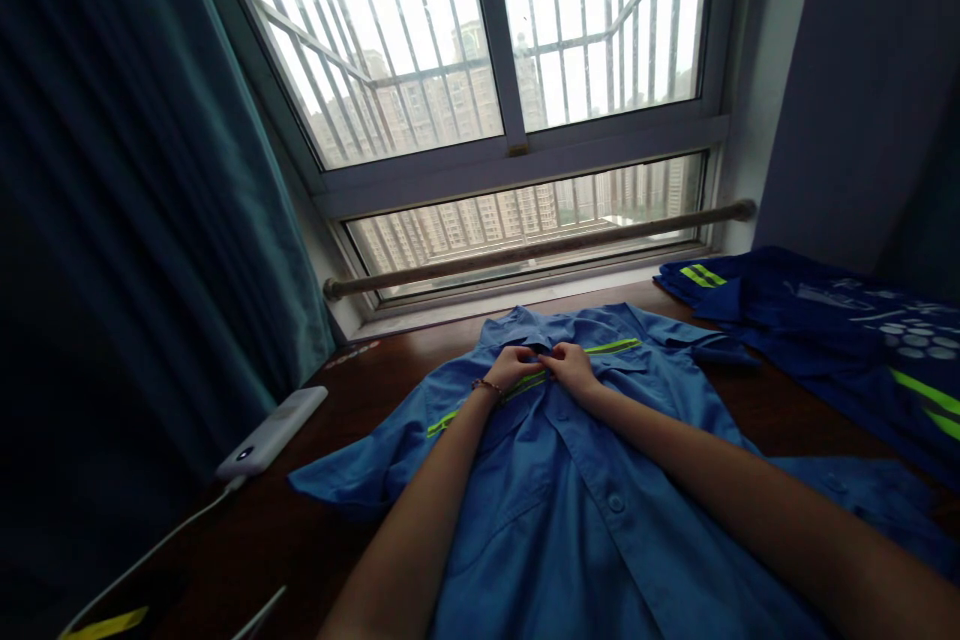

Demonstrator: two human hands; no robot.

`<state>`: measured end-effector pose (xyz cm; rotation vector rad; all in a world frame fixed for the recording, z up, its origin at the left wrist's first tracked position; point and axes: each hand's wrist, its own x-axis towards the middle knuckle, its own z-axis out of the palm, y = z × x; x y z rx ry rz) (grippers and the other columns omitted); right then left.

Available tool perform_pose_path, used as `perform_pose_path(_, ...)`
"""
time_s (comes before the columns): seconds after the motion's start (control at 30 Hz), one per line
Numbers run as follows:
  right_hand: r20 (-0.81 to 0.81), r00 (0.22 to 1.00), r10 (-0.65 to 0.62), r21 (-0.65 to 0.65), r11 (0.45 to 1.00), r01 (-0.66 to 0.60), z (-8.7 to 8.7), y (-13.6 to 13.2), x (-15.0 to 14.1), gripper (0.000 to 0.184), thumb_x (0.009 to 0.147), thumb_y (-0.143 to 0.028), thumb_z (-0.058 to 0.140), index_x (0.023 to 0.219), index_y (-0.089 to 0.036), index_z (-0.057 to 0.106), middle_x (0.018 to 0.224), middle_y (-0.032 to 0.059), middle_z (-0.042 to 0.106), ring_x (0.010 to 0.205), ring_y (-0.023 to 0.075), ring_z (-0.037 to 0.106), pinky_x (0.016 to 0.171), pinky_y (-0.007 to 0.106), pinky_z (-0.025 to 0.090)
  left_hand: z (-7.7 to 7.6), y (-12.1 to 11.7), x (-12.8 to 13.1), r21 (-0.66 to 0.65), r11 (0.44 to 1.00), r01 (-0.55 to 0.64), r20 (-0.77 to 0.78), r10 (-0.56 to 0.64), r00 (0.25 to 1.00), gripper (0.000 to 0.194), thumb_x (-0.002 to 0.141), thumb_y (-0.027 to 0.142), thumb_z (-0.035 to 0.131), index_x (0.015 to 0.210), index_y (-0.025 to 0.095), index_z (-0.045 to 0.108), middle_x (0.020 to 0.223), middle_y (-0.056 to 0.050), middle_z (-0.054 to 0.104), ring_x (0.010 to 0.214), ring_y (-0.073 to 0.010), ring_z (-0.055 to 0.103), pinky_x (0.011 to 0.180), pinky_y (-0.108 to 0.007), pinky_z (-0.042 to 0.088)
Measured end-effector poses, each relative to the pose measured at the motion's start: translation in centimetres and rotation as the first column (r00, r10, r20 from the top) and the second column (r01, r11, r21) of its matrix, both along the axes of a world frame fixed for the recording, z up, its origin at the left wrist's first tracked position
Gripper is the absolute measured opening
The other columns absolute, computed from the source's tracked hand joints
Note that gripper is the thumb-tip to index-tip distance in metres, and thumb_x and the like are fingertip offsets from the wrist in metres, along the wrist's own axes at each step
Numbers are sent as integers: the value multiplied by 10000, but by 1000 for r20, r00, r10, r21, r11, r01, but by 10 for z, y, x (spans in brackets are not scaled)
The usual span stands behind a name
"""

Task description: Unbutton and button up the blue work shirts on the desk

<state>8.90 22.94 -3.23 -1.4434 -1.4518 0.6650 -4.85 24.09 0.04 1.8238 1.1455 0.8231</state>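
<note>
A light blue short-sleeved work shirt (517, 520) with yellow-green reflective strips lies front up, its collar toward the window. My left hand (514, 367) and my right hand (570, 370) meet at the front placket on the chest. The fingers of both are closed in a pinch on the shirt's fabric, fingertips almost touching. Whether a button sits between them is hidden. Farther down the placket a button (616, 502) shows. A beaded bracelet (487, 386) circles my left wrist.
Dark blue garments (817, 320) with reflective strips lie at the right. On the left, a white power bank (274, 432) with a cable rests on the brown wooden surface (352, 390), near a teal curtain (247, 220). Behind the shirt, a rail (540, 248) crosses the barred window.
</note>
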Motion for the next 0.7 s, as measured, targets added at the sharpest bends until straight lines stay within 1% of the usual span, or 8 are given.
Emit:
perform_pose_path(0.13, 2, 1000, -15, 6, 1000, 15, -3, -1, 0, 168, 671, -269, 566, 563, -141, 584, 521, 3, 579, 498, 122, 548, 465, 196, 377, 2, -1, 3, 0, 999, 40, 7, -40, 999, 254, 517, 293, 701, 680, 102, 669, 594, -7, 588, 565, -108, 487, 535, -211, 357)
perform_pose_path(0.3, 0, 1000, -27, -7, 1000, 27, -5, 0, 0, 190, 692, -297, 544, 606, -140, 609, 534, 1, 591, 486, 117, 557, 443, 183, 365, 1, 1, 3, 15, 1000, 8, -35, -8, 999, 257, 531, 316, 688, 660, 98, 652, 596, -12, 585, 553, -104, 477, 521, -211, 346)
perform_pose_path(0.37, 17, 999, -33, -17, 999, 33, -4, 0, 1, 205, 700, -315, 540, 620, -142, 615, 540, 2, 595, 475, 113, 553, 436, 181, 358, 0, 2, 2, 28, 1000, -10, -89, 13, 996, 259, 542, 344, 676, 607, 99, 626, 538, 3, 544, 510, -90, 438, 482, -205, 313)
perform_pose_path(0.43, 57, 997, -49, -22, 998, 51, -3, -1, 0, 227, 710, -325, 535, 595, -142, 607, 521, 9, 586, 468, 118, 545, 442, 190, 354, -1, 4, 1, 47, 999, -23, -164, 30, 986, 284, 561, 377, 654, 521, 108, 573, 463, 28, 461, 460, -73, 372, 439, -202, 258)
perform_pose_path(0.53, 152, 985, -80, -10, 997, 83, 1, -3, 0, 265, 729, -311, 523, 528, -144, 570, 497, 34, 565, 496, 143, 542, 482, 217, 362, -2, 6, 0, 66, 998, 2, -239, 14, 971, 345, 592, 413, 614, 446, 130, 483, 416, 51, 357, 430, -60, 290, 414, -209, 194)
perform_pose_path(0.6, 222, 970, -101, 25, 995, 98, 5, -6, -1, 228, 743, -280, 513, 572, -140, 570, 580, 67, 587, 582, 165, 557, 543, 234, 379, -3, 6, 1, 63, 998, 16, -253, 1, 967, 352, 601, 421, 599, 445, 137, 462, 417, 54, 342, 429, -60, 275, 414, -213, 185)
perform_pose_path(0.7, 317, 941, -116, 102, 991, 87, 9, -13, -4, 141, 774, -215, 467, 748, -120, 568, 797, 118, 595, 750, 186, 553, 652, 247, 388, -2, 6, 2, 29, 999, 16, -259, -8, 966, 323, 597, 409, 597, 469, 135, 484, 422, 52, 353, 434, -63, 283, 422, -215, 193)
